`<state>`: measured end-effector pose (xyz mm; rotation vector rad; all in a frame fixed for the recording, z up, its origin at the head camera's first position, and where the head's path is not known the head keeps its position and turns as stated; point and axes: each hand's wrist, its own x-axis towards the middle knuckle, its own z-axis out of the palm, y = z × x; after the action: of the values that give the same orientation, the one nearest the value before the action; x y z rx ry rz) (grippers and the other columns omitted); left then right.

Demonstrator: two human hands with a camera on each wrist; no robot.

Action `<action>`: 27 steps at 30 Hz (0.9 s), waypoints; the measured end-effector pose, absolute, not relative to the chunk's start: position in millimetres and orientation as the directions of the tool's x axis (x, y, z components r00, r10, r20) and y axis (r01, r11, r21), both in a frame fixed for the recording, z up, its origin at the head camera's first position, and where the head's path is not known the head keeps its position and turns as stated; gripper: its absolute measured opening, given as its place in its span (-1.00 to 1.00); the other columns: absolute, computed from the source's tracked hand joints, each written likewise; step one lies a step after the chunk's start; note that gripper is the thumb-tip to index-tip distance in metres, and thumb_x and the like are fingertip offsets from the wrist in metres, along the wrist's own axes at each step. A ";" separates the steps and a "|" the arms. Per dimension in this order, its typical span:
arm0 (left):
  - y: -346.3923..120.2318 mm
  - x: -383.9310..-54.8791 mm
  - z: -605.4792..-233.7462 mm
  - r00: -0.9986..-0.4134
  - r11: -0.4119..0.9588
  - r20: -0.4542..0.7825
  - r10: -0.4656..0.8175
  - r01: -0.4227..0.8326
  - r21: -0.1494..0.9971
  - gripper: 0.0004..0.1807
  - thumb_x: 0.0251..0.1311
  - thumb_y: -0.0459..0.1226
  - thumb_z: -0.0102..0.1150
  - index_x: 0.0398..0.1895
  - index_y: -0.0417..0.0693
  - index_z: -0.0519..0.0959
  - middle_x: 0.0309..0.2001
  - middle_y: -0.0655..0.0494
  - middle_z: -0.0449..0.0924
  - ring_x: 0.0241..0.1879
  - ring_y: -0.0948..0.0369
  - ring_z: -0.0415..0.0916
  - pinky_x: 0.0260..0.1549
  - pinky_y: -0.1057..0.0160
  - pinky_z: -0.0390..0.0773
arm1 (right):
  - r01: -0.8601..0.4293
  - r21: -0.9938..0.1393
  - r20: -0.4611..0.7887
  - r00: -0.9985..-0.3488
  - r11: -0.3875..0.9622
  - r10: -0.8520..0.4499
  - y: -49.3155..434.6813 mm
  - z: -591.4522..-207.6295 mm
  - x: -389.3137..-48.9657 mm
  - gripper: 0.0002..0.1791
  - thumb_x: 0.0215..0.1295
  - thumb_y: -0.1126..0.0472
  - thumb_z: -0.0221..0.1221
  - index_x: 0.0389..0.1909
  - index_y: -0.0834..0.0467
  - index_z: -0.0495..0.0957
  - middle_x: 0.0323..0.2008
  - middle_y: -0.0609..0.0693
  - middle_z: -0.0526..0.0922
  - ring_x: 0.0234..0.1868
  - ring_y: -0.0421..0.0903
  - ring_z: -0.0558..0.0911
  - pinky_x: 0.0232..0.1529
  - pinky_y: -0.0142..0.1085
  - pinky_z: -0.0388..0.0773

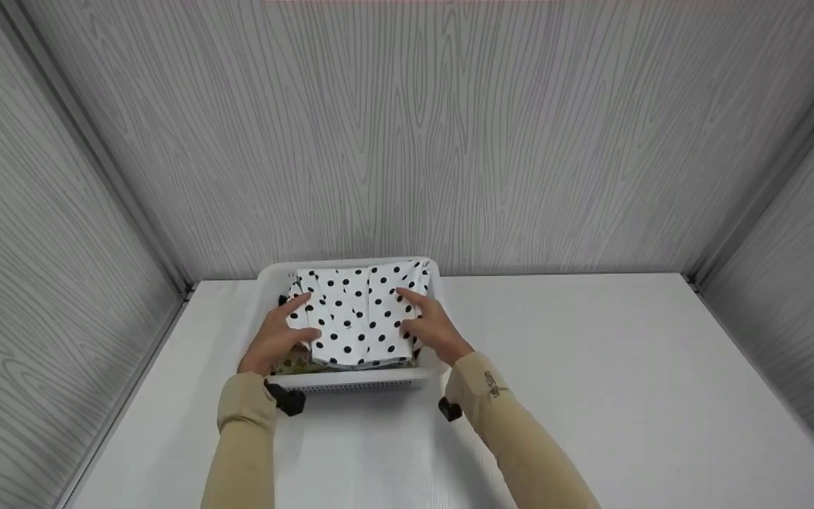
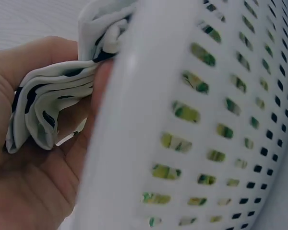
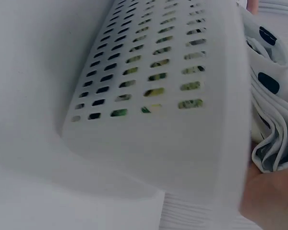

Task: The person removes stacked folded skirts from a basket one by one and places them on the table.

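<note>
A folded white cloth with black dots (image 1: 357, 318) lies at the top of a white perforated basket (image 1: 350, 379) in the head view. My left hand (image 1: 273, 344) grips its left side; in the left wrist view, the thumb lies over the folded layers and the fingers are beneath. At the cloth's opposite side, my right hand (image 1: 439, 331) holds the right edge, with stacked folds visible against the palm in the right wrist view. Green-and-yellow patterned fabric (image 1: 297, 364) shows under the dotted cloth and through the basket's slots. Some right fingers are hidden by the cloth and rim.
The basket stands on a white table (image 1: 591, 382), close to the grey wood-grain back panel (image 1: 407, 141). Similar panels rise at left and right. Black wrist devices (image 1: 290, 401) sit below both sleeves, near the basket's front.
</note>
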<state>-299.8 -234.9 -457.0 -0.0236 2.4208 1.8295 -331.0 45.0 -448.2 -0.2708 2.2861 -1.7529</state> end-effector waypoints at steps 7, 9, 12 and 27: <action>-220.5 -297.6 -441.2 -1.000 0.258 -0.016 0.026 -0.009 0.966 -0.11 0.23 -0.47 0.28 0.61 -0.11 0.12 0.55 -0.31 -0.03 -0.48 0.23 0.61 -0.30 0.08 0.69 | -0.039 -0.977 -0.021 -0.960 0.209 -0.278 64.7 -428.5 -333.3 -0.15 0.12 0.49 0.10 0.52 0.02 0.33 0.51 0.08 0.24 0.17 -0.03 0.45 -0.15 -0.30 0.48; -213.1 -297.9 -439.4 -1.000 0.253 -0.009 0.016 -0.004 0.968 -0.10 0.20 -0.48 0.30 0.60 -0.12 0.14 0.53 -0.32 0.03 -0.46 0.21 0.64 -0.31 0.11 0.70 | -0.048 -0.978 -0.010 -0.961 0.202 -0.278 71.9 -425.7 -332.8 -0.15 0.11 0.50 0.10 0.51 0.03 0.33 0.50 0.08 0.26 0.17 -0.05 0.44 -0.12 -0.30 0.48; -202.7 -299.1 -438.2 -1.000 0.225 -0.004 0.001 -0.003 0.974 -0.10 0.18 -0.50 0.32 0.59 -0.12 0.16 0.50 -0.32 0.11 -0.40 0.19 0.65 -0.35 0.19 0.69 | -0.062 -0.979 0.005 -0.960 0.197 -0.279 82.5 -423.0 -332.2 -0.15 0.13 0.50 0.10 0.52 0.03 0.32 0.51 0.09 0.24 0.21 -0.05 0.42 -0.03 -0.27 0.47; -155.2 -296.9 -436.7 -0.998 0.157 0.057 -0.021 0.053 0.986 -0.08 0.16 -0.52 0.34 0.59 -0.01 0.20 0.58 -0.16 -0.02 -0.46 0.17 0.65 -0.23 -0.04 0.70 | -0.077 -0.983 0.031 -0.964 0.166 -0.263 128.6 -418.4 -328.9 -0.13 0.12 0.51 0.10 0.53 0.05 0.29 0.53 0.13 0.19 0.29 -0.01 0.40 0.04 -0.28 0.52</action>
<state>-296.9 -155.2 -436.7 0.0343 2.4324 2.0767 -328.9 128.6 -418.4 -0.3359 2.2835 -1.9098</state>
